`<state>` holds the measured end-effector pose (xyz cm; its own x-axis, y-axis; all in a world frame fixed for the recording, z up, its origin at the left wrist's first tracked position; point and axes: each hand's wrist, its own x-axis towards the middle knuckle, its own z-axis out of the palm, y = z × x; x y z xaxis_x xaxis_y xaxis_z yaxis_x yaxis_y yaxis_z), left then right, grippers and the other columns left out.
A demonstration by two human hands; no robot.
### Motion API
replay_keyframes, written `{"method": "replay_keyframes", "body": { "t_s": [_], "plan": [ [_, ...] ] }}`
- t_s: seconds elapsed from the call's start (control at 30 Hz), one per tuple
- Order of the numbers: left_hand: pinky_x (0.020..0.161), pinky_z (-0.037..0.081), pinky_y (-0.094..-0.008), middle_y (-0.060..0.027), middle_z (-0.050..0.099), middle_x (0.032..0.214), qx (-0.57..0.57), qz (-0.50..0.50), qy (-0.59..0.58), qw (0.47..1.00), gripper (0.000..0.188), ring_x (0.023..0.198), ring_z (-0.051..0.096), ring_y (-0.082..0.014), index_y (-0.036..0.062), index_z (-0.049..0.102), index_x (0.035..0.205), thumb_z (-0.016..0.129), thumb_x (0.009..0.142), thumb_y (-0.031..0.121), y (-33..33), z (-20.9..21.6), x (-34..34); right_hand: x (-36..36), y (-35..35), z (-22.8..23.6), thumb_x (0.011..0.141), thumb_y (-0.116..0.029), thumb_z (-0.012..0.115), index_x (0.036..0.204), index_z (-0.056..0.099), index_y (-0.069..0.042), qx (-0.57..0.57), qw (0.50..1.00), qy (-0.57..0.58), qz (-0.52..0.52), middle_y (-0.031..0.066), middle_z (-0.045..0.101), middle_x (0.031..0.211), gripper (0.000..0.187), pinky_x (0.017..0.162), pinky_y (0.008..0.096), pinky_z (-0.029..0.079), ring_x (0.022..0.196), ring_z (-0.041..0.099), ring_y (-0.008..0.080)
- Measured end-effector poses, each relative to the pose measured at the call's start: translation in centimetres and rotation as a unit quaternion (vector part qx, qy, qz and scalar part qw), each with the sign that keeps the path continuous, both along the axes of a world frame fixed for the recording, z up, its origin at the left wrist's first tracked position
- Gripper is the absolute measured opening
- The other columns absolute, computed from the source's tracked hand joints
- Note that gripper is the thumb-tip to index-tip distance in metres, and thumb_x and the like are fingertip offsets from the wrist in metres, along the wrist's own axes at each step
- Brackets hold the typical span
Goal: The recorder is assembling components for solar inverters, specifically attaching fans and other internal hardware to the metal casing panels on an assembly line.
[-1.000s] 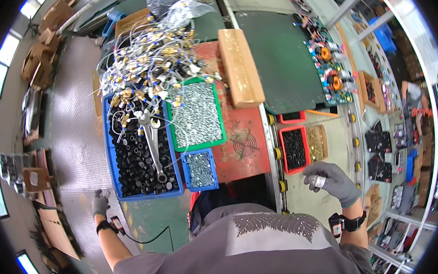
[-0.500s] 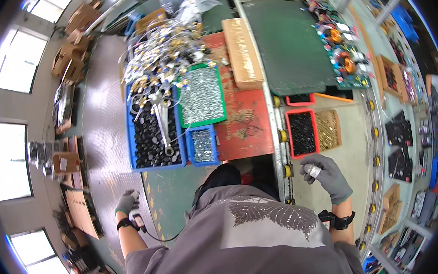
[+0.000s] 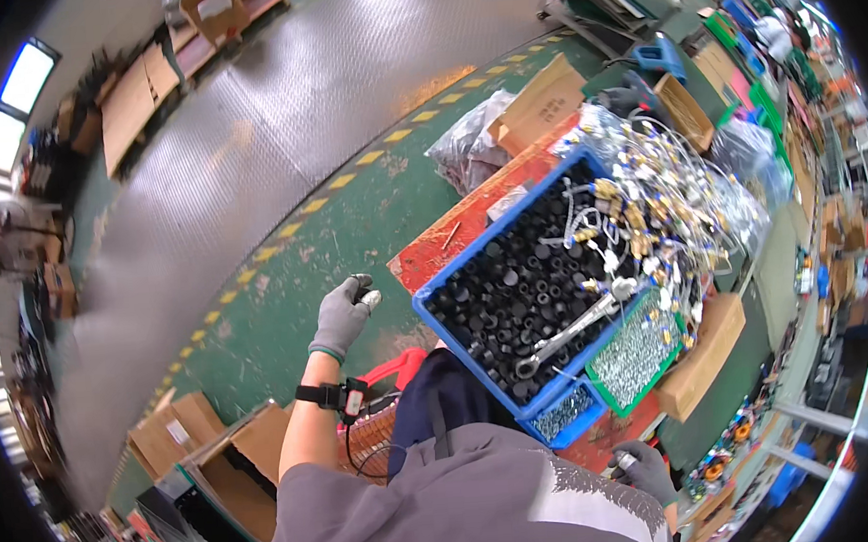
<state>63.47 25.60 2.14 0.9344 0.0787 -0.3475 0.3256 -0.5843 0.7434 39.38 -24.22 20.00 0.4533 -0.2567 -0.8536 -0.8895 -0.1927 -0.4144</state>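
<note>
Left hand [image 3: 343,314] curls, fingers [image 3: 359,280] half-open; whether the right hand [image 3: 644,470] grips, I cannot tell.

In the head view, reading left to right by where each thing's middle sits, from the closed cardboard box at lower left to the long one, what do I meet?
Closed cardboard box → left hand → large blue bin → green tray → long cardboard box.
</note>
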Motion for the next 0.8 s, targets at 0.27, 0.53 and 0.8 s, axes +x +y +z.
{"method": "replay_keyframes", "body": {
  "t_s": [0.27,0.53,0.8],
  "plan": [
    [0.082,0.055,-0.0308,-0.0137,0.073,0.099,-0.144,0.081,-0.006,0.986,0.026,0.092,0.071,-0.0168,0.0016,0.068,0.113,0.07,0.089,0.011,-2.7,-1.6,3.2,12.9,2.3,-1.5,0.095,-0.011,0.058,0.113,0.062,0.004,-0.021,0.973,0.029,0.23,0.0092,0.069,0.091,0.023,0.066,0.0287,0.053,0.072,0.064,0.0138],
    [0.08,0.055,-0.045,-0.0175,0.073,0.094,0.024,-0.263,-0.047,0.963,0.036,0.088,0.071,-0.0339,0.0052,0.069,0.11,0.068,0.086,0.032,-14.9,2.4,19.7,16.0,4.1,-1.0,0.092,-0.018,0.067,0.113,0.067,-0.004,-0.058,0.961,0.009,0.27,0.009,0.07,0.092,0.025,0.074,0.0314,0.053,0.08,0.066,0.016],
    [0.074,0.055,-0.0506,-0.0217,0.072,0.087,0.195,-0.38,-0.077,0.901,0.027,0.083,0.071,-0.0389,0.0055,0.072,0.088,0.055,0.09,0.027,-23.9,-3.3,23.1,10.8,2.6,-0.3,0.093,-0.029,0.066,0.112,0.067,-0.007,-0.114,0.961,-0.097,0.232,0.0129,0.071,0.094,0.029,0.078,0.0369,0.054,0.086,0.069,0.0263]
  ]
}}
